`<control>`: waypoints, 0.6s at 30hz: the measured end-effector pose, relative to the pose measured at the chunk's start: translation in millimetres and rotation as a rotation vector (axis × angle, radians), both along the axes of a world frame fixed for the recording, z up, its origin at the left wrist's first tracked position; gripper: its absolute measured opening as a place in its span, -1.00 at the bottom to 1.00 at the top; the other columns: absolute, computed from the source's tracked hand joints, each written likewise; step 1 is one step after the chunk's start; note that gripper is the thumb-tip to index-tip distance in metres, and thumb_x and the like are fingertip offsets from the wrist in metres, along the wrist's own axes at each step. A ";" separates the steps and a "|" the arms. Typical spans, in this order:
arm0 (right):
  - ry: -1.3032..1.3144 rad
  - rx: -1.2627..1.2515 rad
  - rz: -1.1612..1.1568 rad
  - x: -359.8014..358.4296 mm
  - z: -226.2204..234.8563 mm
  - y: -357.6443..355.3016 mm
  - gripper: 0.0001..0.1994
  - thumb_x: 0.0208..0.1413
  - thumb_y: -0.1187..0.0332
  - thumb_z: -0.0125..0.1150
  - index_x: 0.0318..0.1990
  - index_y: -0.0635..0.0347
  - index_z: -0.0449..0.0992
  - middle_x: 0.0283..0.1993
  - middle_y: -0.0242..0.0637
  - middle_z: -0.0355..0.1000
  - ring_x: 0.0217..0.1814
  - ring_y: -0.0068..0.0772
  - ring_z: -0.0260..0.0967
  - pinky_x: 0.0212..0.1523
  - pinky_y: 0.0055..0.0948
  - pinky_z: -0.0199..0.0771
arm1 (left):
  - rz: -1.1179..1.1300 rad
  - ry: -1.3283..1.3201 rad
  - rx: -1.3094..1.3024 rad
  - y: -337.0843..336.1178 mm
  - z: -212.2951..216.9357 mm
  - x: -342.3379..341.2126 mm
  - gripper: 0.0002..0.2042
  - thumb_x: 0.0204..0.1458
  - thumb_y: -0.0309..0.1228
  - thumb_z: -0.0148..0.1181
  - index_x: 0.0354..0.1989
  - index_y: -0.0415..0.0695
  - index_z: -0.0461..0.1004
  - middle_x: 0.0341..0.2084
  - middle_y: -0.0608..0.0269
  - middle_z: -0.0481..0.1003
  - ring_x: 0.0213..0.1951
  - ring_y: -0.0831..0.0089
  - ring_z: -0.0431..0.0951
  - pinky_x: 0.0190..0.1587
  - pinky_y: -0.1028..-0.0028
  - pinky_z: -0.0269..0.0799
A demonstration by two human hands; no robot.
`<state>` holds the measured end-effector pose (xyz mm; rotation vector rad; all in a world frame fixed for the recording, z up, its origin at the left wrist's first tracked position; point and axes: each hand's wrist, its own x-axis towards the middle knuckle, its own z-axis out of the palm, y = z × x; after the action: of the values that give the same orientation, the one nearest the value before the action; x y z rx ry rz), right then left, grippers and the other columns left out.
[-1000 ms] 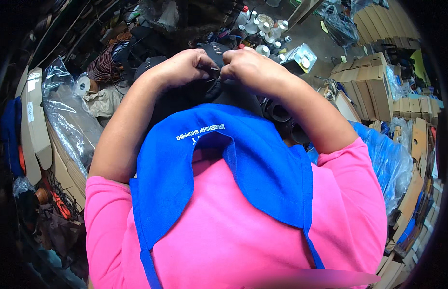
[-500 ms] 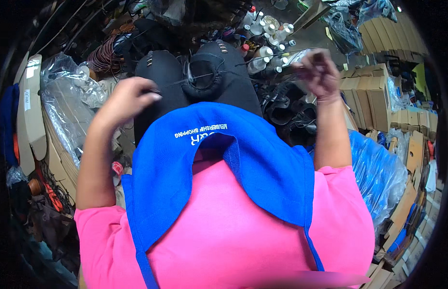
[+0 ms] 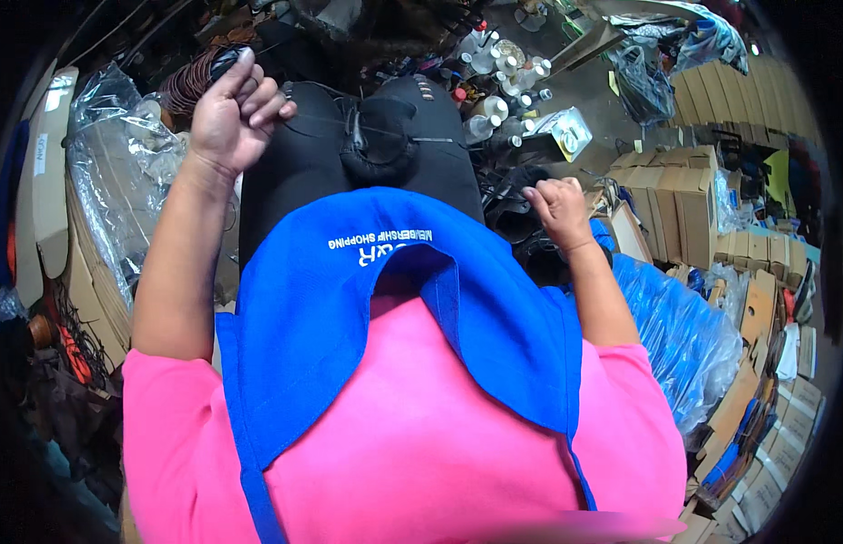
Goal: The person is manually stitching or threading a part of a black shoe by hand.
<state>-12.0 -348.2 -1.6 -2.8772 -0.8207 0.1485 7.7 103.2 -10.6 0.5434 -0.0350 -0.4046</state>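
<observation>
Between my knees, over black trousers (image 3: 290, 199), sits a black rounded piece (image 3: 380, 163) with a thick padded rim, like a shoe upper. A thin thread (image 3: 430, 140) runs out from both sides of it. My left hand (image 3: 235, 113) is raised at the upper left, fingers curled; the thread leads to it. To the right of my knee my right hand (image 3: 557, 210) is closed, thumb against the fingers. The thread's last stretch toward that hand is lost against the dark background. A blue apron (image 3: 303, 272) covers my chest.
Several bottles (image 3: 494, 109) stand beyond my right knee, near a white tub lid (image 3: 566, 134). Cardboard boxes (image 3: 680, 195) and a blue plastic-wrapped bundle (image 3: 680, 326) lie at the right. Clear plastic sheeting (image 3: 113, 181) and a reddish-brown cord coil (image 3: 194, 86) are at the left.
My left hand has risen up and away from the black piece. My right hand has dropped lower and closed into a fist. The black piece stays in place.
</observation>
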 end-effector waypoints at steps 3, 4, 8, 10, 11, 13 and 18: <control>0.374 0.360 -0.321 1.8 -16.1 -14.9 -0.68 0.15 0.08 -0.02 -0.42 0.11 0.49 -0.60 -0.40 0.29 -0.48 -0.36 0.26 -0.30 -0.38 0.13 | 0.185 0.070 0.454 8.0 12.9 2.1 -0.62 0.23 -0.12 -0.18 -0.58 -0.08 0.28 -0.45 0.20 0.38 -0.50 0.42 0.33 -0.18 0.38 0.32; 0.757 0.701 -0.663 1.6 -16.3 -20.6 -0.67 0.15 0.04 -0.01 -0.28 0.08 0.54 -0.60 -0.48 0.27 -0.47 -0.49 0.24 -0.29 -0.44 0.12 | 0.210 0.056 0.718 25.4 14.5 1.7 -0.61 0.22 -0.11 -0.18 -0.48 -0.14 0.38 -0.23 0.08 0.51 -0.40 0.39 0.44 -0.15 0.38 0.36; 0.461 0.800 -0.877 30.8 7.5 -24.6 -0.39 0.13 -0.04 0.01 0.22 0.18 0.22 0.05 -0.23 0.31 0.09 -0.44 0.23 0.04 -0.55 0.19 | 0.386 -0.085 1.318 95.1 -3.0 -11.5 -0.66 0.16 -0.18 -0.03 -0.26 -0.24 0.52 -0.24 0.14 0.52 -0.25 0.42 0.51 -0.09 0.47 0.36; 0.352 0.770 -0.525 51.3 29.8 3.7 -0.40 0.11 0.05 0.08 0.23 0.20 0.21 0.13 -0.13 0.27 0.17 -0.37 0.19 0.14 -0.46 0.14 | 0.497 -0.401 1.686 79.3 -3.6 -17.1 -0.77 0.07 -0.35 0.08 -0.23 -0.23 0.54 -0.30 0.21 0.51 -0.25 0.44 0.49 -0.13 0.49 0.36; 0.401 0.774 -0.384 62.3 37.8 27.1 -0.43 0.09 0.12 0.12 0.22 0.18 0.22 0.09 -0.15 0.29 0.13 -0.39 0.21 0.12 -0.46 0.17 | 0.363 -0.635 1.701 45.7 17.9 -18.6 -0.81 -0.03 -0.40 0.16 -0.26 -0.19 0.55 -0.34 0.19 0.50 -0.23 0.38 0.48 -0.14 0.46 0.37; 0.587 0.706 -0.131 76.1 61.5 96.1 -0.46 0.05 0.23 0.20 0.19 0.14 0.26 -0.04 -0.21 0.35 0.01 -0.45 0.28 0.03 -0.48 0.25 | 0.116 -0.864 1.701 4.1 22.2 -24.6 -0.76 -0.20 -0.44 0.28 -0.28 -0.14 0.55 -0.30 0.14 0.46 -0.20 0.19 0.48 -0.10 0.37 0.38; 0.659 -0.012 0.204 97.4 54.1 184.5 -0.63 0.00 0.23 0.30 -0.10 0.23 0.41 -0.38 -0.41 0.41 -0.32 -0.61 0.29 -0.27 -0.53 0.32 | -0.262 -1.185 1.770 -65.8 3.0 -15.9 -0.68 -0.32 -0.40 0.33 -0.27 -0.07 0.54 -0.16 0.14 0.41 -0.22 0.09 0.50 -0.17 0.21 0.43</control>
<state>85.4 -163.7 52.5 -2.4722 -0.9467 1.0503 -8.2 37.3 -7.6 2.4931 -0.9657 -0.2175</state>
